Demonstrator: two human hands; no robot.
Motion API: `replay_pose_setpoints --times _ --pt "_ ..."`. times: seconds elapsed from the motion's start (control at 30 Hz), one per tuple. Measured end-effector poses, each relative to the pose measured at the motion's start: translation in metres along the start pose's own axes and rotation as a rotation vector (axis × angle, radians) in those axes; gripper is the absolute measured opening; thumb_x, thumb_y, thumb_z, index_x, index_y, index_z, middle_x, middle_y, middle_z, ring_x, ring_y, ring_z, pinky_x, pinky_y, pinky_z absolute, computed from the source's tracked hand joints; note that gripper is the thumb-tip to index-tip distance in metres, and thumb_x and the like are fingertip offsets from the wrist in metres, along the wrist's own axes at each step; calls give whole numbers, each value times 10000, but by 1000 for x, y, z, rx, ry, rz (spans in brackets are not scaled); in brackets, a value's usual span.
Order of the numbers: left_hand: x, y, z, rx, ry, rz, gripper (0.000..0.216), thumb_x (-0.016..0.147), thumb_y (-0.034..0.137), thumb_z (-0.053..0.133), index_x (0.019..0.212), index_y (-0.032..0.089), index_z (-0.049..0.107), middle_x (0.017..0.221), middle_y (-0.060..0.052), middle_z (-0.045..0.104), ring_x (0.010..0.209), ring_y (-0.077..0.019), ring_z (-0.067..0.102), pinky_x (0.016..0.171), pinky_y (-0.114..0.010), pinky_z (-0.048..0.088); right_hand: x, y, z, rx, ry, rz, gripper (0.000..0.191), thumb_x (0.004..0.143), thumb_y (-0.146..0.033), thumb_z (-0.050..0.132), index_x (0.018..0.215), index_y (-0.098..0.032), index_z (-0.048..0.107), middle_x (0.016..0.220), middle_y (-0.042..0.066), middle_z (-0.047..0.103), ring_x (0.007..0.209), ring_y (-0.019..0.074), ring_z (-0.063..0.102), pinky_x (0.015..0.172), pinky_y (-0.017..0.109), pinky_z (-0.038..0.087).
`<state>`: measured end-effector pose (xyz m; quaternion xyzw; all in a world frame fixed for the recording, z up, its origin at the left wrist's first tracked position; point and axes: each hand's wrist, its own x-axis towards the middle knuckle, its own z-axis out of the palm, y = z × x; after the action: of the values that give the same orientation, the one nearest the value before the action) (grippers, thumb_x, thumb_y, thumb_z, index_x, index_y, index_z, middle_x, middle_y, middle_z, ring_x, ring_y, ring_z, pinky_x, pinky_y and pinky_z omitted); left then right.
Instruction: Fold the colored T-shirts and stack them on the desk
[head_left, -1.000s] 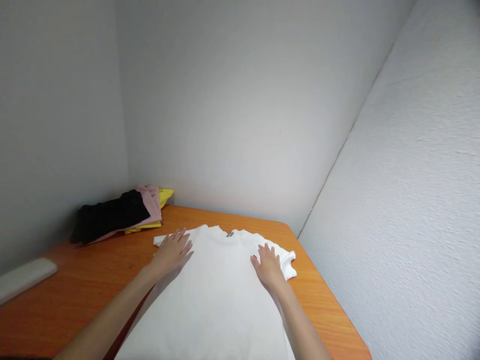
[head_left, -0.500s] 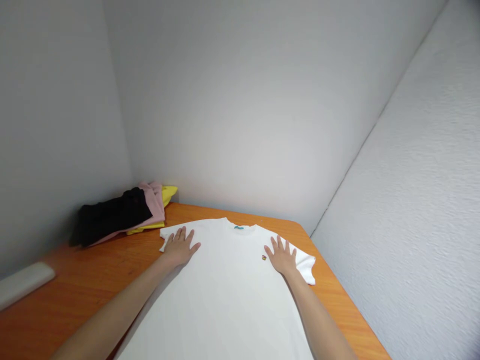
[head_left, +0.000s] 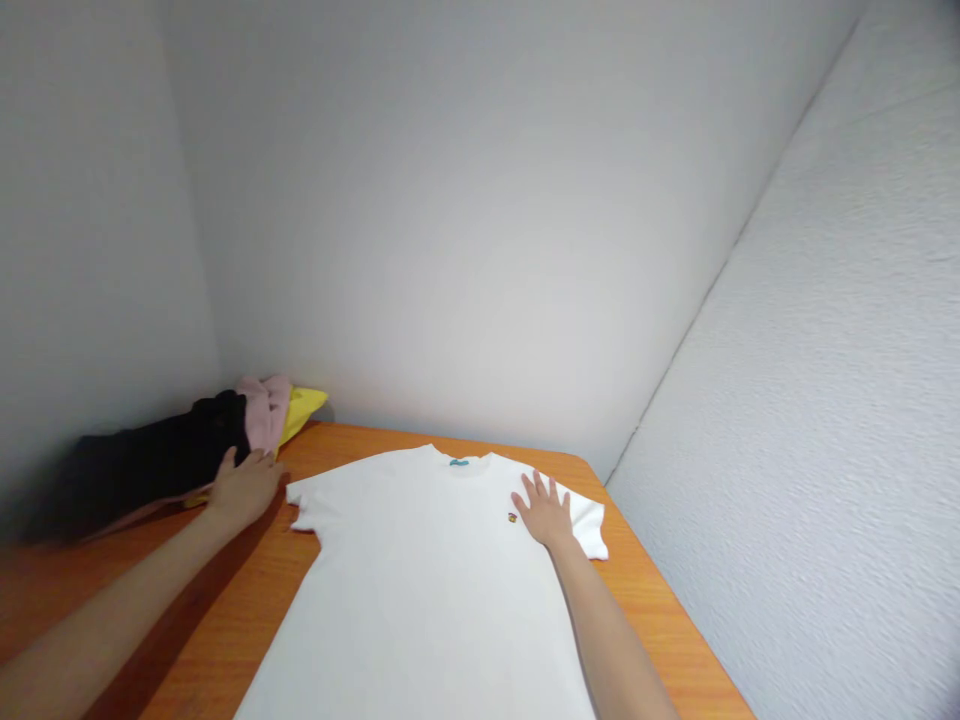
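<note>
A white T-shirt (head_left: 427, 570) lies spread flat, its collar toward the back wall and its lower part running out of the bottom of the view. My right hand (head_left: 545, 512) rests with fingers spread on the shirt, beside a small emblem (head_left: 512, 518) on the chest and close to the right-hand sleeve. Off the shirt, my left hand (head_left: 244, 490) is at the near edge of a pile of clothes, left of the other sleeve. Its thumb is apart from the fingers, and nothing shows in it. Whether it touches the pile I cannot tell.
Black (head_left: 165, 450), pink (head_left: 264, 410) and yellow (head_left: 301, 412) garments are heaped at the back left of the wooden table (head_left: 217, 640). Grey-white walls (head_left: 480, 220) close in the back and the left. A textured pale surface (head_left: 810, 430) borders the right edge.
My left hand has left the shirt and moved left to the clothes pile. My right hand stays on the shirt's chest. The camera has turned slightly left, and the white object at lower left is out of view.
</note>
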<state>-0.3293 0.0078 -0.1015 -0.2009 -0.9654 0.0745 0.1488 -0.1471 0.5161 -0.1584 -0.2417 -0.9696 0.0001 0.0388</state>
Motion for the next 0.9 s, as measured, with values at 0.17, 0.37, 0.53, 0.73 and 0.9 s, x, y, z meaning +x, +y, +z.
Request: replay_pose_setpoints --times 0.17,0.37,0.53,0.73,0.9 --pt "3 15 -4 -47 22 -28 284 862 104 411 868 101 695 1040 -180 709 1092 -339 581 1072 -680 190 0 0 -4 4 19 -18 646 978 -629 221 1538 -307 230 1610 -4 126 1467 309 60 1146 561 72" --pt "14 117 -1 -236 -23 125 486 974 418 319 1353 191 522 1482 -127 453 1372 -288 380 1134 -495 254 -10 -3 -17 -11 84 -25 595 1021 -481 229 1518 -159 291 1588 112 206 1454 274 143 1164 439 104" --pt "8 150 16 -306 -179 23 630 939 531 314 1487 223 363 1583 -147 255 1449 -393 215 1095 -666 197 -31 29 -20 -23 36 55 606 1021 -492 234 1471 -118 388 1516 168 353 1404 289 284 1140 427 186" --pt "13 146 16 -335 -203 -8 636 935 558 280 1507 281 294 1604 -101 189 1475 -346 150 1122 -657 147 -49 66 -20 -19 -36 134 646 994 -609 168 1538 -268 240 1603 53 161 1465 254 134 1160 476 101" --pt "16 158 -3 -294 -128 31 599 973 450 280 1502 173 321 1578 -173 247 1465 -351 188 1146 -616 113 -41 51 -40 -45 -2 114 632 1003 -544 203 1533 -206 265 1602 88 145 1474 274 38 1159 508 -22"
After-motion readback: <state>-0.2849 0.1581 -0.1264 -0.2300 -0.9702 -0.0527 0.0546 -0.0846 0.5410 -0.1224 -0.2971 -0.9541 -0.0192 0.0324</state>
